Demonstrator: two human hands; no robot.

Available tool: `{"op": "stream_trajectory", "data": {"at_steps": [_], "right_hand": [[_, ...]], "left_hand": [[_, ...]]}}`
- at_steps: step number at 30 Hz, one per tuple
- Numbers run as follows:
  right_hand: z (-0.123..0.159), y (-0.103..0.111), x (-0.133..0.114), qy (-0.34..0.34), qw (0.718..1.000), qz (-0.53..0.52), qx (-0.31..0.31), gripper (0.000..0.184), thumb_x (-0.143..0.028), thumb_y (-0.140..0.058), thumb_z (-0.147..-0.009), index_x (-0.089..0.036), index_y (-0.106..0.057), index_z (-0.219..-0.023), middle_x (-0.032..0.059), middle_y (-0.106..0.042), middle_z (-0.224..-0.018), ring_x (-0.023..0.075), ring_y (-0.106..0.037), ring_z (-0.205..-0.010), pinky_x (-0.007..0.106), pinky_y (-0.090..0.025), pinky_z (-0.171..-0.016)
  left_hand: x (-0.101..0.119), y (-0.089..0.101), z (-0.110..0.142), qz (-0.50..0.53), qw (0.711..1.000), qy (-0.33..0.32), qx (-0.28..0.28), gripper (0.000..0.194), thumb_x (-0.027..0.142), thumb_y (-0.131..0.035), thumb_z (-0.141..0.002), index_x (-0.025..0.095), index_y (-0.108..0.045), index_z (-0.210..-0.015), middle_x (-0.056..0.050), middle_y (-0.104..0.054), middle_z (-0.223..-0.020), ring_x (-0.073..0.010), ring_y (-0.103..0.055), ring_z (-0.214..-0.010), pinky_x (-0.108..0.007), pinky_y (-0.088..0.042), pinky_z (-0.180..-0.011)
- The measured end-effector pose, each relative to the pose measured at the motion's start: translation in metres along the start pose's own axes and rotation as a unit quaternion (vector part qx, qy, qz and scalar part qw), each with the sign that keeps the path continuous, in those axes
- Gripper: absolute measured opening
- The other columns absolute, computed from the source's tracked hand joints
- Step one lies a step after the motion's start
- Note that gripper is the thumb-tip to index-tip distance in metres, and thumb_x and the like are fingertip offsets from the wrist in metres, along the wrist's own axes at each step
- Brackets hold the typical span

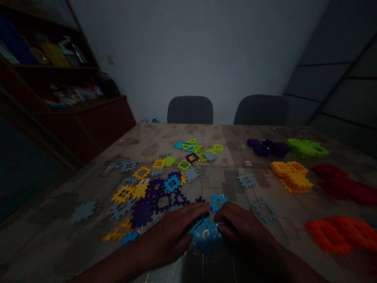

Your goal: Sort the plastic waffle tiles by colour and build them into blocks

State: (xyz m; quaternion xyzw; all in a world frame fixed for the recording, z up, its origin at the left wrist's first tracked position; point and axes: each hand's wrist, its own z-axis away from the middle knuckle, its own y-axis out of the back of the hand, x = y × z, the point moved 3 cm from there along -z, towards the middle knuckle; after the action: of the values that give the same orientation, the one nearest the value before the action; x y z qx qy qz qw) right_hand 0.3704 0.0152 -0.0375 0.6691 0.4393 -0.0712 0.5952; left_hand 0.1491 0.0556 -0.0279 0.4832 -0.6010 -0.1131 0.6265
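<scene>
My left hand (173,232) and my right hand (241,228) lie close together near the table's front edge, fingers bent around a small stack of blue interlocking puzzle tiles (205,234) between them. Both hands touch that stack. Another blue tile (218,201) lies just beyond my fingertips. Dark purple tiles (153,202) sit right above my left hand.
Loose tiles in several colours are scattered across the table's middle left (165,173). Sorted piles lie on the right: purple (266,148), green (306,148), yellow (291,175), red (341,182), orange (341,234). Two chairs (190,110) stand at the far edge; a shelf unit (59,90) at left.
</scene>
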Motion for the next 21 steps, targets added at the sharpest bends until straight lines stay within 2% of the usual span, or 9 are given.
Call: {"op": "stream_trajectory", "data": {"at_steps": [3,5,8,11,13,14,16,18,21], "right_hand": [[-0.001,0.002,-0.004,-0.002,1.0,0.002,-0.001,0.015,-0.017,-0.045,-0.096,-0.018,-0.06,-0.095,0.006,-0.062,-0.091,0.0165,-0.059,-0.082,0.029,-0.048,-0.071],[-0.001,0.003,-0.007,0.01,1.0,-0.004,-0.005,0.016,-0.02,-0.045,-0.097,-0.017,-0.06,-0.099,0.0072,-0.063,-0.093,0.0179,-0.059,-0.085,0.031,-0.048,-0.073],[-0.001,0.001,-0.013,0.039,0.999,-0.015,-0.028,0.021,-0.025,-0.052,-0.096,-0.018,-0.059,-0.114,0.0097,-0.064,-0.105,0.021,-0.058,-0.095,0.034,-0.048,-0.081],[0.0,-0.005,-0.016,0.012,0.998,0.022,-0.062,0.049,-0.026,-0.068,-0.083,-0.02,-0.053,-0.129,0.0106,-0.061,-0.117,0.0256,-0.055,-0.103,0.04,-0.045,-0.088],[0.0,-0.011,-0.017,-0.02,0.995,0.053,-0.079,0.063,-0.025,-0.075,-0.073,-0.021,-0.052,-0.132,0.0108,-0.059,-0.122,0.0286,-0.053,-0.107,0.044,-0.044,-0.09],[0.0,-0.013,-0.018,-0.033,0.994,0.063,-0.083,0.065,-0.024,-0.076,-0.071,-0.021,-0.052,-0.132,0.0105,-0.058,-0.122,0.0293,-0.052,-0.107,0.045,-0.043,-0.091],[-0.001,-0.016,-0.022,-0.05,0.993,0.072,-0.082,0.06,-0.021,-0.074,-0.071,-0.021,-0.055,-0.127,0.0098,-0.058,-0.12,0.0292,-0.051,-0.107,0.046,-0.042,-0.091],[-0.003,-0.016,-0.025,-0.059,0.993,0.067,-0.077,0.049,-0.019,-0.071,-0.073,-0.02,-0.057,-0.12,0.009,-0.059,-0.117,0.0277,-0.052,-0.106,0.043,-0.042,-0.091],[-0.004,-0.011,-0.029,-0.042,0.996,0.051,-0.064,0.04,-0.018,-0.069,-0.077,-0.019,-0.059,-0.115,0.0087,-0.06,-0.116,0.0261,-0.052,-0.104,0.041,-0.041,-0.09]], "left_hand": [[-0.002,0.001,-0.002,-0.006,1.0,-0.007,0.023,0.066,0.008,-0.038,-0.095,0.039,-0.021,-0.151,0.0,-0.038,-0.153,-0.0192,-0.041,-0.138,-0.039,-0.038,-0.117],[-0.007,0.005,-0.002,-0.02,0.997,0.03,0.073,0.058,0.012,-0.038,-0.098,0.039,-0.029,-0.148,0.0,-0.044,-0.148,-0.0198,-0.045,-0.134,-0.039,-0.041,-0.114],[-0.011,0.012,0.004,-0.037,0.986,0.074,0.143,0.042,0.02,-0.04,-0.101,0.039,-0.042,-0.138,0.001,-0.056,-0.135,-0.0202,-0.053,-0.124,-0.038,-0.047,-0.106],[-0.008,0.014,0.009,-0.049,0.991,0.067,0.103,0.037,0.027,-0.057,-0.096,0.036,-0.05,-0.13,-0.001,-0.058,-0.128,-0.0243,-0.053,-0.12,-0.042,-0.045,-0.105],[-0.005,0.012,0.01,-0.065,0.995,0.062,0.045,0.054,0.028,-0.074,-0.085,0.035,-0.049,-0.132,-0.003,-0.055,-0.132,-0.0279,-0.05,-0.122,-0.045,-0.041,-0.107],[-0.004,0.011,0.01,-0.075,0.995,0.064,0.023,0.064,0.026,-0.08,-0.079,0.034,-0.048,-0.134,-0.004,-0.053,-0.134,-0.0294,-0.048,-0.123,-0.046,-0.04,-0.108],[-0.002,0.008,0.008,-0.091,0.994,0.069,0.006,0.073,0.021,-0.086,-0.071,0.032,-0.048,-0.133,-0.005,-0.051,-0.136,-0.0307,-0.047,-0.124,-0.046,-0.04,-0.106],[0.0,0.006,0.005,-0.099,0.993,0.068,0.01,0.073,0.019,-0.088,-0.068,0.03,-0.049,-0.129,-0.005,-0.051,-0.135,-0.0308,-0.047,-0.122,-0.045,-0.04,-0.103],[0.004,0.004,0.003,-0.106,0.993,0.054,0.027,0.064,0.025,-0.088,-0.072,0.028,-0.051,-0.124,-0.006,-0.052,-0.133,-0.0307,-0.048,-0.118,-0.043,-0.04,-0.1]]}}
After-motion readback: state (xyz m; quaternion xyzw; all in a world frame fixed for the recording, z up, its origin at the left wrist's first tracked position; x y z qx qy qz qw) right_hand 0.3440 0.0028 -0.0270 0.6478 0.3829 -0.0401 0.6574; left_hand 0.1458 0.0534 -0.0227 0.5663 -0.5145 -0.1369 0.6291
